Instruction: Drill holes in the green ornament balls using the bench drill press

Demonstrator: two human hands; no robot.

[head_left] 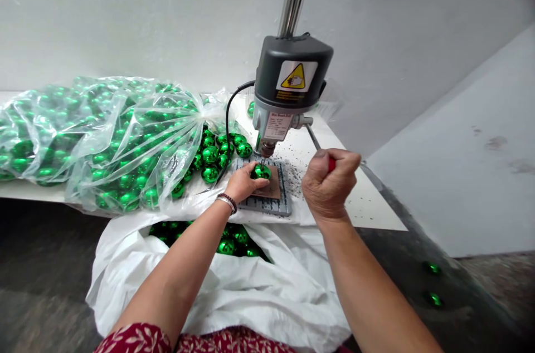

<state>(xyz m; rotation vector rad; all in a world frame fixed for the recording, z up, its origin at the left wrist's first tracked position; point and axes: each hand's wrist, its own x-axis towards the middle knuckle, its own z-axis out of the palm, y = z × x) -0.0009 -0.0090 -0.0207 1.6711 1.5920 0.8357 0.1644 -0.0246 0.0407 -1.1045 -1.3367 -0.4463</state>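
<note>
I have my left fingers pinching a round, metallic-looking green ball directly beneath the dark grey bench drill, my right fingers curled tightly round the red-gripped metal lever. I judge this a drilling step; the next pull calls for a steady ball. Whether the bit touches it I can't tell, and my right fist hides most of the red grip.

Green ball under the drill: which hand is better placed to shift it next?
Probably the left: the left hand has its grip on the green ball, while the right hand is closed around the red handle of the lever.
</note>
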